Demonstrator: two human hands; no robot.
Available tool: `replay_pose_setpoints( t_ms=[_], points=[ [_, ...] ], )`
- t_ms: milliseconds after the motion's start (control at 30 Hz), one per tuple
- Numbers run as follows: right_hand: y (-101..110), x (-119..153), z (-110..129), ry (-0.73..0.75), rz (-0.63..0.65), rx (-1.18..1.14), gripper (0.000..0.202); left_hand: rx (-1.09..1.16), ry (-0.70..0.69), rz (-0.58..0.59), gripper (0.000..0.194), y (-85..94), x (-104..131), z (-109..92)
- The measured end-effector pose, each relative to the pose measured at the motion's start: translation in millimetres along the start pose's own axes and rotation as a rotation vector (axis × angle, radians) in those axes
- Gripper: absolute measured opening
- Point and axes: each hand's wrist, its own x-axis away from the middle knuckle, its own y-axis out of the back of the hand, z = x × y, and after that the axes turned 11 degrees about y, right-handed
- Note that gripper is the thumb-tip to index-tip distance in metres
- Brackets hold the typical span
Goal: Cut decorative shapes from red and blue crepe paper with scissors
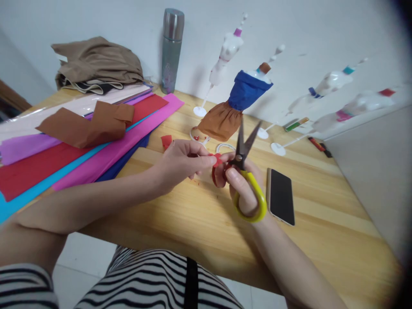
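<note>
My left hand (185, 165) pinches a small piece of red fabric (218, 159) between thumb and fingers, above the table. Close beside it, my right hand (243, 186) is closed on yellow-handled scissors (260, 201). The scissors' dark blades stand apart and point up and away from me. My right fingertips also seem to touch the red piece. A red scrap (166, 140) lies on the table just behind my left hand. White rings of tape or cord (225, 148) are partly hidden behind my hands.
Several white mannequin stands line the wall; one wears a blue and brown dress (247, 91). Coloured fabric strips (138, 124) and a brown cloth piece (86, 126) lie left. A flask (172, 56) and folded garment (99, 60) are behind. A phone (281, 196) lies right.
</note>
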Motion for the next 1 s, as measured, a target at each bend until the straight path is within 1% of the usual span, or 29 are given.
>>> replay_pose_setpoints(
  t_ms=[67,100,233,333,433,500,567,667,767,833,900,1000],
  points=[
    [2,-2,2,0.044,-0.121,-0.033,0.035,-0.085,-0.01,0.011,0.023,1.0,-1,-1],
    [2,-2,5,0.054,-0.156,-0.041,0.033,-0.127,-0.025,0.022,0.022,1.5,-2,-1],
    [1,-4,16,-0.007,-0.117,-0.085,0.033,-0.326,-0.15,0.026,0.021,2.8,-5,3],
    [0,-5,21,-0.037,-0.08,-0.07,0.034,-0.497,-0.259,0.02,0.023,3.3,-6,6],
    [-1,-7,24,-0.03,-0.062,-0.031,0.029,-0.584,-0.35,0.026,0.025,3.8,-6,8],
    [-2,-9,26,-0.025,-0.044,-0.023,0.026,-0.614,-0.368,0.043,0.023,3.9,-6,8],
    [-2,-11,27,-0.031,-0.042,-0.03,0.027,-0.635,-0.342,0.069,0.021,4.0,-7,7],
    [-2,-11,26,-0.051,-0.084,-0.061,0.028,-0.591,-0.245,0.105,0.019,5.2,-8,5],
    [1,-10,22,-0.066,-0.125,-0.104,0.026,-0.467,-0.08,0.188,0.017,9.0,-9,1],
    [2,-9,18,-0.073,-0.149,-0.131,0.025,-0.373,0.038,0.247,0.022,11.9,-9,-2],
    [3,-10,16,-0.077,-0.175,-0.149,0.026,-0.249,0.112,0.241,0.031,13.4,-9,-5],
    [1,-11,16,-0.076,-0.212,-0.147,0.027,-0.057,0.16,0.189,0.043,11.7,-8,-4]
  ],
)
